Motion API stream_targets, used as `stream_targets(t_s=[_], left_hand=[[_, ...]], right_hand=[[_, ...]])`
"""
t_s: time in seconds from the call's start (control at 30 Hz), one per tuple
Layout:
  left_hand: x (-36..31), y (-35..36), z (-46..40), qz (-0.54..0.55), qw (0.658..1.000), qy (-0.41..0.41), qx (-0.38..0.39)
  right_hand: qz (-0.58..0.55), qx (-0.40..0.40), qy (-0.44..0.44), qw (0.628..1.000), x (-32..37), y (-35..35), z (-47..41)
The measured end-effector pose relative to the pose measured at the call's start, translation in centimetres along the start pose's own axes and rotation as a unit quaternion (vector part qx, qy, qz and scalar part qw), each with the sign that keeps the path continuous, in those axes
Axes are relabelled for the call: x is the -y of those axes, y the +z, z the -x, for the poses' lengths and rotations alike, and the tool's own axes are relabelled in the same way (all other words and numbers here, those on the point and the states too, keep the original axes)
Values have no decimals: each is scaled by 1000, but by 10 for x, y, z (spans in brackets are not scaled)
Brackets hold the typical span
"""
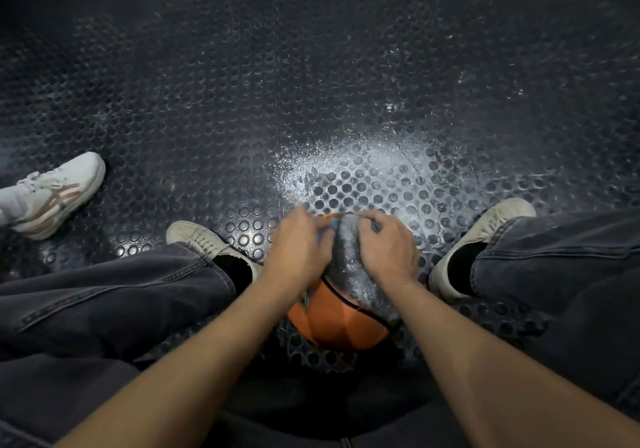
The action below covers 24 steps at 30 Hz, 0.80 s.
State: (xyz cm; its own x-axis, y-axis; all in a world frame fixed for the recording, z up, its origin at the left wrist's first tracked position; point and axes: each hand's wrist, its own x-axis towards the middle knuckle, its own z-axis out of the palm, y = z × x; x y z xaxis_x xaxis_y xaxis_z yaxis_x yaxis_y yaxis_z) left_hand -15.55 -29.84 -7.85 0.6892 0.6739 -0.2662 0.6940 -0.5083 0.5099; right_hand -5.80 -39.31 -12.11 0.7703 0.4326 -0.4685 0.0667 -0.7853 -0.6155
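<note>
Nearest the camera, 2 bare forearms reach down between dark-trousered knees to an orange basketball (341, 323) resting on the floor between the person's feet. A grey cloth (346, 264) is draped over the top and far side of the ball, and both hands are on it. The left hand (299, 250) has its fingers curled round the cloth's left edge, gripping it. The right hand (388, 250) lies on the cloth with fingers bent into the fabric, so it appears to clutch it too, though motion blur hides the fingertips.

I judge this to be mid-wipe. The top of the ball is under the cloth, while the near lower panels are bare orange and not being rubbed, so the lower part and the underside would be left to do.

A pale shoe (204, 243) sits just left of the ball and another (485, 236) to its right, leaving little room to turn it. Just beyond the ball, a white speckled patch (353, 167) covers the black studded floor (242, 84). Far left, another person's white sneaker (59, 194) stands well apart.
</note>
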Motion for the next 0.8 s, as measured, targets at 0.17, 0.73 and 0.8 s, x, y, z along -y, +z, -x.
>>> stream_targets(t_s=[0.17,0.73,0.8], left_hand=[[3,3,20,4,998,64,-21],[0,-3,21,-65,990,124,-21],[-3,-2,52,-54,978,202,21]], right_hand=[[-5,27,-7,1000,-1,-1,-10],[29,-22,11,999,9,14,-15],[26,-12,11,1000,5,12,-16]])
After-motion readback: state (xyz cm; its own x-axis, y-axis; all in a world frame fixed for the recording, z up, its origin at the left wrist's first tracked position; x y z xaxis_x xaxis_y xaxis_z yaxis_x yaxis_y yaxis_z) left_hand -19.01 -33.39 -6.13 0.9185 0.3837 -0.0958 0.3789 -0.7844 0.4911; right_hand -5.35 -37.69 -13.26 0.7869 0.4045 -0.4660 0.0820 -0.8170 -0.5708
